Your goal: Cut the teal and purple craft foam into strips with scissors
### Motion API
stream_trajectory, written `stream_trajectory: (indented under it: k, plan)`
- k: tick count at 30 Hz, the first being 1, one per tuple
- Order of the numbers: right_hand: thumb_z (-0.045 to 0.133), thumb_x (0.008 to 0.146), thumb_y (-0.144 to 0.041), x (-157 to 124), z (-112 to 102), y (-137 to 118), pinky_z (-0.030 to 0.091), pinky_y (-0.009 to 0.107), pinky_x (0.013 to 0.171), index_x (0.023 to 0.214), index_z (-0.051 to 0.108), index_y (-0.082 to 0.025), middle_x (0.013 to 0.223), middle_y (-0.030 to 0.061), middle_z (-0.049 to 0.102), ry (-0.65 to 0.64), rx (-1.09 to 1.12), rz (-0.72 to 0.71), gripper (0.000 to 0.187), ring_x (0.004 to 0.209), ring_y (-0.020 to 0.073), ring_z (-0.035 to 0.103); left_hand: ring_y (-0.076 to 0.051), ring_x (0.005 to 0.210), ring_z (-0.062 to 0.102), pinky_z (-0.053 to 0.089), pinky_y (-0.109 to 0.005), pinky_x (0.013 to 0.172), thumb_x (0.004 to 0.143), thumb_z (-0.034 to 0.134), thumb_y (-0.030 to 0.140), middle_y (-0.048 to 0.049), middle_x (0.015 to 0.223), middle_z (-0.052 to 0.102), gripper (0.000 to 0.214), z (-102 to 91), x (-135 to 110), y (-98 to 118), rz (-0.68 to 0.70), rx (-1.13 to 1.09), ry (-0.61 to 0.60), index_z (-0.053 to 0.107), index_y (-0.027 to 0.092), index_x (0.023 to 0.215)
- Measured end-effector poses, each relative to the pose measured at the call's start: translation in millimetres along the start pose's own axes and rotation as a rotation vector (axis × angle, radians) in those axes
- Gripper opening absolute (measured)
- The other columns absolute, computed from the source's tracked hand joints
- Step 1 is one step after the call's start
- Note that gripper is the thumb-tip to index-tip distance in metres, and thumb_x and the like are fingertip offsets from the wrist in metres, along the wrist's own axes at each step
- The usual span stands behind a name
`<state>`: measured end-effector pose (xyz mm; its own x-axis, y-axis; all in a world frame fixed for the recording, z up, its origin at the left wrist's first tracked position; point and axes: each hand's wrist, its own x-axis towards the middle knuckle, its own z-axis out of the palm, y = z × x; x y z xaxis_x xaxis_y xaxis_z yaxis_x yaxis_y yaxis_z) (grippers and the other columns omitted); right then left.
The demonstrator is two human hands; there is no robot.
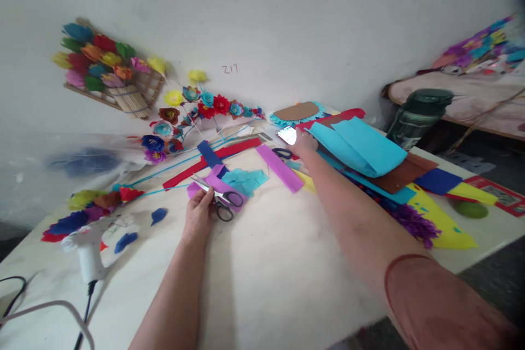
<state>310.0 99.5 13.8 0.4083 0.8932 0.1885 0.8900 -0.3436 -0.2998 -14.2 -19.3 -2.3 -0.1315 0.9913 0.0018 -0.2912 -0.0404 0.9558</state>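
My left hand rests on the table with its fingers closed around the blades of a pair of black-handled scissors, which lie on a purple paper piece. Cut light-blue paper scraps sit just beyond. My right hand reaches far across the table and touches a lit phone lying near a stack of coloured paper sheets. Whether its fingers grip the phone is hard to tell. A second pair of scissors lies beside that hand.
Paper flowers lie along the wall, and more hang on a bamboo mat. A white glue gun with its cord sits at front left. A purple strip, red strip, green ball and dark bottle are on the right.
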Motion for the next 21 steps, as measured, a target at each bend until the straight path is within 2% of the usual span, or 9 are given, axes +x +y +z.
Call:
stream_trajectory:
  k: [8, 11, 13, 17, 19, 21]
  plan:
    - [0.052, 0.082, -0.039, -10, 2, -5, 0.027, 0.038, 0.101, 0.137, 0.038, -0.008, 0.14, 0.0201, 0.039, -0.001, -0.04, -0.012, 0.065, 0.127, 0.0284, 0.037, -0.006, 0.042, 0.045, 0.038, -0.019, 0.041, 0.058, 0.077, 0.037, 0.0042, 0.051, 0.05, 0.033, -1.4, 2, -2, 0.012, -0.034, -0.01, 0.055, 0.013, 0.067]
    - [0.05, 0.083, -0.033, -16, -5, -11, 0.028, 0.039, 0.1, 0.129, 0.048, -0.006, 0.135, 0.0203, 0.045, 0.026, -0.05, -0.055, 0.053, 0.126, 0.0278, 0.038, -0.006, 0.042, 0.045, 0.039, -0.019, 0.042, 0.057, 0.077, 0.036, 0.0046, 0.051, 0.05, 0.034, -1.5, 4, -3, 0.028, -0.059, -0.002, 0.054, 0.013, 0.066]
    - [0.05, 0.083, -0.032, -26, -12, -21, 0.033, 0.039, 0.096, 0.118, 0.058, -0.007, 0.126, 0.02, 0.053, 0.045, -0.054, -0.083, 0.043, 0.121, 0.029, 0.043, -0.005, 0.041, 0.044, 0.038, -0.018, 0.041, 0.058, 0.077, 0.037, 0.0051, 0.05, 0.048, 0.034, -1.5, 5, -5, 0.036, -0.066, 0.003, 0.053, 0.014, 0.065]
    - [0.044, 0.086, -0.032, -64, -25, -54, 0.042, 0.033, 0.082, 0.109, 0.064, -0.014, 0.109, 0.0149, 0.064, 0.048, 0.08, -0.163, 0.035, 0.101, 0.0259, 0.058, -0.006, 0.042, 0.046, 0.039, -0.019, 0.043, 0.057, 0.076, 0.038, 0.0048, 0.051, 0.049, 0.035, -1.6, 8, -9, 0.065, -0.075, -0.006, 0.052, 0.014, 0.065]
    - [0.043, 0.086, -0.032, -92, -30, -74, 0.043, 0.032, 0.078, 0.107, 0.065, -0.019, 0.101, 0.0108, 0.068, 0.05, 0.166, -0.256, 0.033, 0.096, 0.0247, 0.061, -0.006, 0.041, 0.045, 0.039, -0.02, 0.042, 0.057, 0.076, 0.039, 0.005, 0.05, 0.048, 0.036, -1.5, 8, -10, 0.07, -0.083, -0.007, 0.051, 0.015, 0.063]
    - [0.044, 0.086, -0.033, -121, -32, -91, 0.043, 0.03, 0.078, 0.107, 0.065, -0.02, 0.097, 0.0085, 0.07, 0.03, 0.245, -0.387, 0.032, 0.092, 0.0229, 0.063, -0.006, 0.041, 0.045, 0.039, -0.02, 0.042, 0.058, 0.075, 0.04, 0.0052, 0.05, 0.047, 0.037, -1.0, 8, -10, 0.069, -0.092, -0.011, 0.049, 0.015, 0.063]
